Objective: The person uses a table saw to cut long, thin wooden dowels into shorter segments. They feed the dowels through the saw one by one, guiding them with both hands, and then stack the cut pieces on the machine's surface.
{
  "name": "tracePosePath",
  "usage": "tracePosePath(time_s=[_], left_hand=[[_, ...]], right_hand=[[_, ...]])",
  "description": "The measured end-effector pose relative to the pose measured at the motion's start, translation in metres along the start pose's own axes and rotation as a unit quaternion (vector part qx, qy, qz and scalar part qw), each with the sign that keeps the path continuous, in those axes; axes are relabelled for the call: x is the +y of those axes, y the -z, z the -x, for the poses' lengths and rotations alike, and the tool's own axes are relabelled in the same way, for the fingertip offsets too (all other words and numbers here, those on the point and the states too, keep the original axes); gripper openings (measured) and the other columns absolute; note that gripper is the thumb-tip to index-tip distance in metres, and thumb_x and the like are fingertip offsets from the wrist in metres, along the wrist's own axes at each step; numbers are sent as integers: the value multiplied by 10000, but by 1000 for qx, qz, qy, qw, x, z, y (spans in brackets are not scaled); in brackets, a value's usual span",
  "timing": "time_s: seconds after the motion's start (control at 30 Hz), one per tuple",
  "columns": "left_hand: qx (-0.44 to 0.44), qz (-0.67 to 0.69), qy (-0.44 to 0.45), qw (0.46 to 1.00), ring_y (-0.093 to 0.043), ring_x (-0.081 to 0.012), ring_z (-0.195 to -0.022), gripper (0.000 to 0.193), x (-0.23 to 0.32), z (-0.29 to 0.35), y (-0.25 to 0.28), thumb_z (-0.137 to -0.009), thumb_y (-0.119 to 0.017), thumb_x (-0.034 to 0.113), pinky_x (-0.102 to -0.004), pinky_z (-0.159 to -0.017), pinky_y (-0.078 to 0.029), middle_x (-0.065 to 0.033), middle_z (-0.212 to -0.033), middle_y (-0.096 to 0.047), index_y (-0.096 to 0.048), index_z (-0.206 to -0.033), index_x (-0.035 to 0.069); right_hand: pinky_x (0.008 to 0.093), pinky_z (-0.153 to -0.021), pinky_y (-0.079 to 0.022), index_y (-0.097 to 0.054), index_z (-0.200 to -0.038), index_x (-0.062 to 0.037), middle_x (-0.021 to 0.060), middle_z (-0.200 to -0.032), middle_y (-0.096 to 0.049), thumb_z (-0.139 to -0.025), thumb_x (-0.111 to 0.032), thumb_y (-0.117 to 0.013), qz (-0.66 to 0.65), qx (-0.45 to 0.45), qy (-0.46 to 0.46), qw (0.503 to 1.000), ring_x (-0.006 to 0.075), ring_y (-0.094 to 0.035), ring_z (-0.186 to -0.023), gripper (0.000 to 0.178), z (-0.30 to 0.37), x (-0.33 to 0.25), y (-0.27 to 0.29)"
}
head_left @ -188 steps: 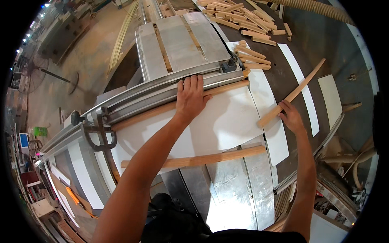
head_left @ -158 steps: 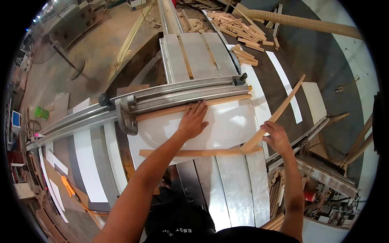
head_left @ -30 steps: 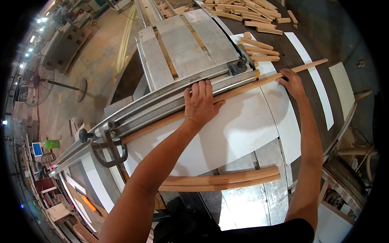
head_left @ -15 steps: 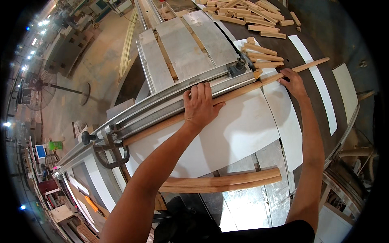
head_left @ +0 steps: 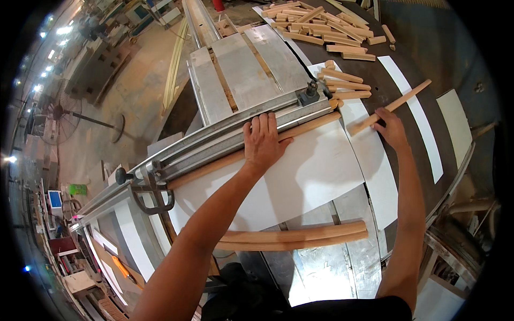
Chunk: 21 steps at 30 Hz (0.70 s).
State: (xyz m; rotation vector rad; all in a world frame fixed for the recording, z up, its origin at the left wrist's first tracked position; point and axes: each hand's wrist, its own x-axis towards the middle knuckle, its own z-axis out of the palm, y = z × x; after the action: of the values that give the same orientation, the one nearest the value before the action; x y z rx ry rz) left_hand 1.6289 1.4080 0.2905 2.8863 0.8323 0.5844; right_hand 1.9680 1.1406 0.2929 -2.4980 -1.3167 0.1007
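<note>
My left hand (head_left: 263, 140) presses a long wooden strip (head_left: 311, 127) against the metal fence (head_left: 214, 148), its fingers over the fence and its thumb along the strip. My right hand (head_left: 392, 128) grips a shorter wooden stick (head_left: 411, 96) near its middle. That stick slants up to the right, its near end apart from the long strip. Under both lie white sheets (head_left: 326, 166) on the saw table. A few short cut sticks (head_left: 345, 85) lie just beyond the fence's right end, by a dark metal stop (head_left: 309, 95).
Two long strips (head_left: 300, 235) lie close to my body. A C-clamp (head_left: 170, 203) is on the fence's left end. Many short wooden pieces (head_left: 326, 27) are heaped at the far right. An orange cutter knife (head_left: 124, 270) rests at the lower left; a fan (head_left: 61, 112) stands on the floor.
The wood under my right hand is now a separate piece, moved slightly down and turned away from the long strip. My left hand stays on the strip at the fence.
</note>
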Motion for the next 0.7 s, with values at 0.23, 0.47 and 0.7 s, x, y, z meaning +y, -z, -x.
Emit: tracePosePath(time_s=[0.23, 0.47, 0.7], left_hand=[[28, 41, -22, 999, -534, -286, -1041, 840, 0, 3, 1, -631, -905, 429, -421, -963, -384, -119, -1121, -585, -562, -1262, -6], [53, 56, -31, 997, -533, -299, -1042, 850, -2, 6, 1, -634, -910, 403, -425, -956, -393, -129, -1128, -578, -544, -1276, -17], [23, 61, -17, 998, -537, -302, -1037, 846, -2, 7, 3, -640, -906, 394, -430, -949, -398, -134, -1128, -577, -548, -1287, -18]], right_hand=[[431, -1022, -493, -669, -1242, -12, 163, -1309, -658, -717, -166, -871, 27, -6, -7, 1000, 364, -608, -1162, 583, 66, 4, 17], [431, -1031, -490, -657, -1270, -26, 150, -1341, -620, -752, -204, -861, 23, -4, -38, 999, 363, -584, -1186, 585, 98, -9, 17], [430, -1039, -487, -661, -1278, -44, 122, -1350, -595, -699, -209, -890, 49, -13, -35, 998, 347, -573, -1190, 644, 108, -13, 11]])
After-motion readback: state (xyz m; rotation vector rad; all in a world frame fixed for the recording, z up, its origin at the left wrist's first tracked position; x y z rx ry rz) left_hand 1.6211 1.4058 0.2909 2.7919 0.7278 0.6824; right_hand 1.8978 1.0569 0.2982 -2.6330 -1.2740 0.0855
